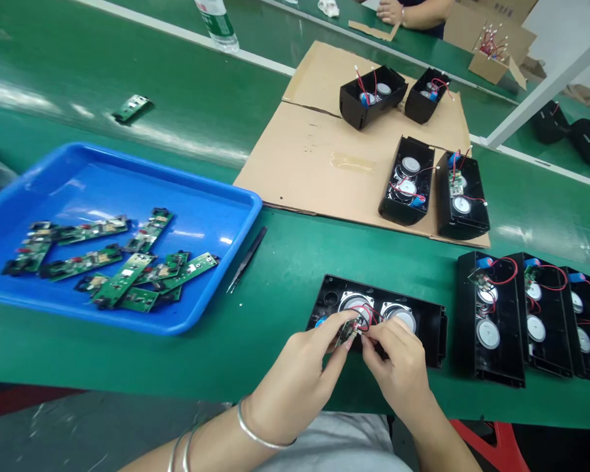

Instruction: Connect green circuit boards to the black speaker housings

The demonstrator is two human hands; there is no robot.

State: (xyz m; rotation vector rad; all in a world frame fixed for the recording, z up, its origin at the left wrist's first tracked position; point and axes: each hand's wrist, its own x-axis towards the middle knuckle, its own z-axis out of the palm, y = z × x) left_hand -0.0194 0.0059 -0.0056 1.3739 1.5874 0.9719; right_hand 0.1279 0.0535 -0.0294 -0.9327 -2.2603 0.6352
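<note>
A black speaker housing (431,331) lies open side up in front of me, with two round silver-and-white speakers (398,317) inside. Over its near edge, my left hand (299,373) pinches a small circuit board (344,332) between thumb and fingers. My right hand (400,357) is closed at the board's right edge, its fingertips on the small plug of a thin wire. Red and black wires (362,311) loop above the fingertips. How far the plug is seated is hidden by the fingers. A blue part (320,322) shows at the housing's left end.
A blue tray (226,190) with several circuit boards (122,278) stands left, tweezers (246,259) beside it. Several speaker housings stand on cardboard (319,151) behind and at right (509,354). A bottle (219,26) and a loose board (132,108) are farther back. Another person's hand (389,12) rests opposite.
</note>
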